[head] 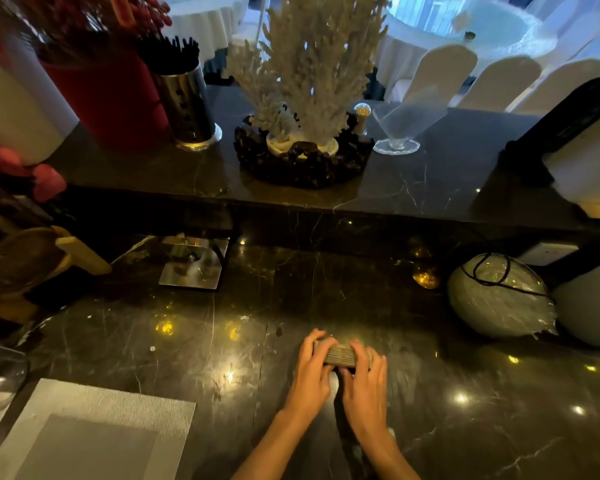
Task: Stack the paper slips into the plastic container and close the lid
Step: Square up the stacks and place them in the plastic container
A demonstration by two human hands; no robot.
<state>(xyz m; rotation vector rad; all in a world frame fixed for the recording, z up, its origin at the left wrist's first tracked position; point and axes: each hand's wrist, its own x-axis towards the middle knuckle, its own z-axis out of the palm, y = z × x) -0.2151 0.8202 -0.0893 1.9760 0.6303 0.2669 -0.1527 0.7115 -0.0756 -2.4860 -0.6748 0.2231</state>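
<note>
A thick stack of paper slips (340,354) stands on edge on the dark marble counter (222,341), its ribbed edges facing up. My left hand (312,372) clasps its left end and my right hand (364,379) clasps its right end, fingers curled over the top. Something pale and small lies on the counter between my wrists, too blurred to name. I cannot make out a plastic container or a lid.
A grey placemat (94,431) lies at the front left beside a glass (0,368). A steel stand (194,265) sits at the back left, a wrapped round bundle (499,296) at the right. A raised ledge (430,188) behind holds a coral ornament (305,98) and a straw holder (187,98).
</note>
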